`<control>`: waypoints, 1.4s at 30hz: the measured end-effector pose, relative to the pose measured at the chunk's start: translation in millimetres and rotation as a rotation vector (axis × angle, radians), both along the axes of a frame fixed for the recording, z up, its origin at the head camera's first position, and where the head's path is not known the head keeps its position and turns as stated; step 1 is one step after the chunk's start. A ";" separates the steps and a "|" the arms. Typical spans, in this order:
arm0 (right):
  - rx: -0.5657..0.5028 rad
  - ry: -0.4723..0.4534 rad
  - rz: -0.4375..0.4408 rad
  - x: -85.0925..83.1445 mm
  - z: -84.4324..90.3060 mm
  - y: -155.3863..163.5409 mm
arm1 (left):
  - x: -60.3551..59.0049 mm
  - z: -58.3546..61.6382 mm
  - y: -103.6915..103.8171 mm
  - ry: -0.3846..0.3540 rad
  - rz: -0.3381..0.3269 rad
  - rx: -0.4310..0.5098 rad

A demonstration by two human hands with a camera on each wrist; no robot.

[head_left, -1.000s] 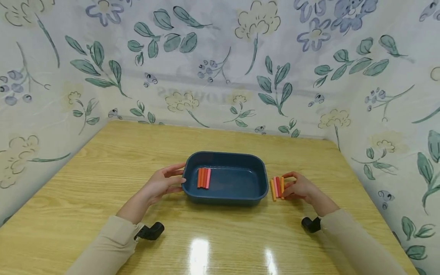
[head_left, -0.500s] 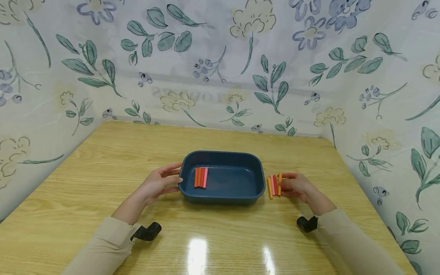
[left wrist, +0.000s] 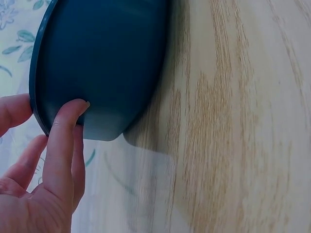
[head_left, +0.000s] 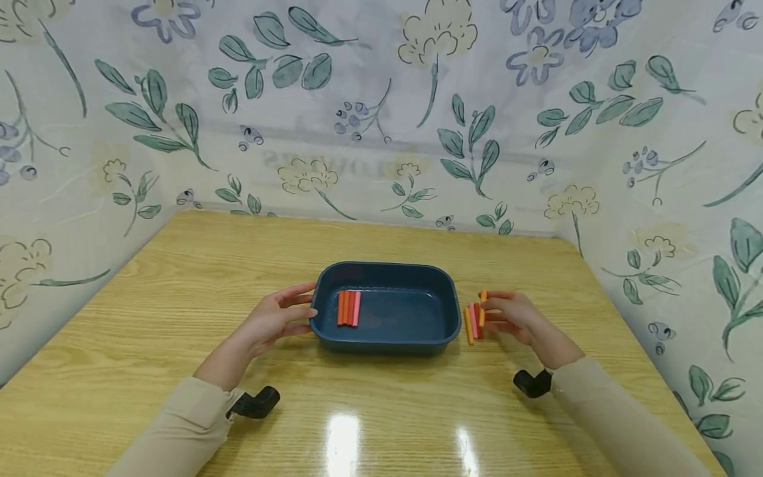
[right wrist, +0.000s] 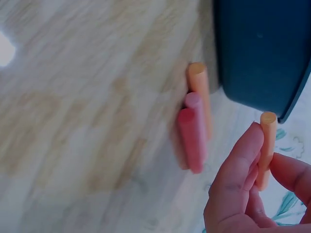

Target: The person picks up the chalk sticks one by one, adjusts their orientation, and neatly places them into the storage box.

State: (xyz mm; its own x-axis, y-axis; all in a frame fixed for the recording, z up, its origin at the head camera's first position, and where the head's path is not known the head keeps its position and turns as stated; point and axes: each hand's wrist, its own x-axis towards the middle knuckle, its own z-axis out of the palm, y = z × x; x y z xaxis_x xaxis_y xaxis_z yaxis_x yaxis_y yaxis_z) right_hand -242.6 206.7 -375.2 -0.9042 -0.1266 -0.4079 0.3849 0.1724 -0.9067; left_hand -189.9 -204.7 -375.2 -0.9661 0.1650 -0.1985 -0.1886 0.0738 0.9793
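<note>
Now the right hand (head_left: 511,319) has lifted an orange stick (right wrist: 265,145), pinched, off the counter (head_left: 179,311); three sticks (right wrist: 194,128) remain at the tub's (head_left: 387,331) 3 o'clock, left hand (head_left: 271,321) flat against its wall.

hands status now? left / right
Left hand: open, fingers resting against the tray end wall.
Right hand: pinching one orange stick, lifted off the table beside three other sticks.

The tray (head_left: 386,331) is dark blue, and the table (head_left: 179,318) is light wood with grain. The sticks (head_left: 472,321) are orange, pink and red; the wall (head_left: 381,119) has green leaves and flowers.
</note>
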 end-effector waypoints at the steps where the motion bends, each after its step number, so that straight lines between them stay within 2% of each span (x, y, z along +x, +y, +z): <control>1: -0.007 0.007 0.007 0.2 1.7 -1.0 | 0.2 0.0 0.0 0.003 -0.002 -0.002; 13: -0.051 0.046 0.090 -2.0 16.3 -14.6 | 1.0 -0.9 0.8 -0.010 0.007 -0.003; 20: -0.050 0.042 0.093 -8.1 24.4 -23.8 | -0.5 -1.1 0.1 -0.010 0.010 -0.002; 27: -0.067 0.026 0.096 -11.7 31.0 -37.8 | 0.5 -1.3 0.3 -0.013 0.011 -0.003; 37: -0.158 -0.003 0.136 -17.6 43.9 -63.0 | 1.8 1.7 1.2 0.006 -0.002 0.007; 42: -0.191 -0.027 0.142 -22.0 48.8 -77.5 | 1.4 1.2 1.4 -0.007 0.016 -0.010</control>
